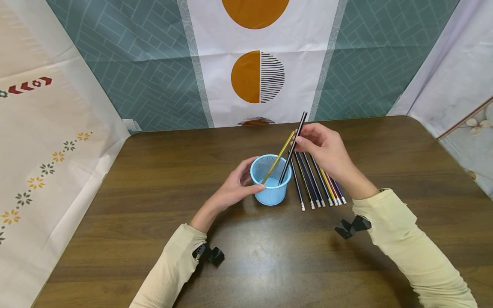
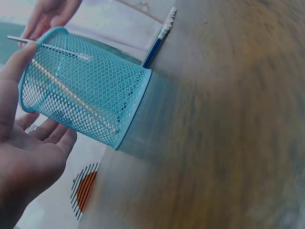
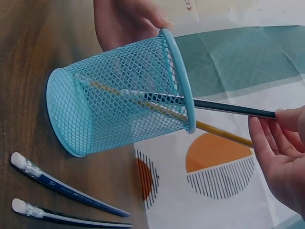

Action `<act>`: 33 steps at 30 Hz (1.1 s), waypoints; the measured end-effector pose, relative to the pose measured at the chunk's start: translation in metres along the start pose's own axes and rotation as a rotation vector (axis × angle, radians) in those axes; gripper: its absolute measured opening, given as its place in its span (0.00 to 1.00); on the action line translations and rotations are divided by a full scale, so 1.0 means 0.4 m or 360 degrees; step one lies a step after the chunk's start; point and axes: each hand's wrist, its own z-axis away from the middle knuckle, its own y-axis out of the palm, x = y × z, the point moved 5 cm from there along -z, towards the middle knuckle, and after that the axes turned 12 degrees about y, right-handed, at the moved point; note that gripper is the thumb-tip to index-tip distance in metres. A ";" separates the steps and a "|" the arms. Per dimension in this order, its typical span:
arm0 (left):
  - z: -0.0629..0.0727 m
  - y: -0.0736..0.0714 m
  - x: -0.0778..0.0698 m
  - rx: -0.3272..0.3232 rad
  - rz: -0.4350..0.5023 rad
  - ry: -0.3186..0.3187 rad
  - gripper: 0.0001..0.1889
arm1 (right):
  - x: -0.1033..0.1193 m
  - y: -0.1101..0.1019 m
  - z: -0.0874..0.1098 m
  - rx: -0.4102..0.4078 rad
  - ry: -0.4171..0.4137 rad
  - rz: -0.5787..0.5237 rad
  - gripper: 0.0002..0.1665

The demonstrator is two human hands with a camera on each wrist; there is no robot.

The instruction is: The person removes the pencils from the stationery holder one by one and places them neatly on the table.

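A light blue mesh pencil cup point(image 1: 271, 197) stands on the wooden table, held by my left hand point(image 1: 236, 184). The thumb lies at its near rim and the other fingers reach around the far side. With thumb and fingertips, my right hand point(image 1: 325, 149) pinches a black pencil with pale stripes point(image 3: 233, 108) near its upper end. That pencil slants into the cup, eraser end down, as seen through the mesh in the right wrist view. Beside it a yellow pencil point(image 1: 278, 158) leans inside the cup, its top close to the right fingertips.
Right of the cup, several pencils point(image 1: 298, 185) lie in a row, white erasers toward me. They are mostly dark, with yellow and red ones among them. A patterned cloth point(image 1: 154, 85) hangs behind the table's back edge. Each sleeve carries a black wrist mount point(image 1: 352, 226).
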 end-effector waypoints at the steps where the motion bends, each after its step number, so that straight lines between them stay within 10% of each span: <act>1: 0.000 0.000 0.000 0.0001 0.0001 -0.0001 0.39 | 0.002 -0.002 0.000 -0.0002 -0.0008 -0.0008 0.11; 33: 0.001 0.009 -0.040 -0.0001 0.0001 0.0012 0.37 | 0.094 -0.055 0.008 -0.0185 -0.0167 -0.0012 0.07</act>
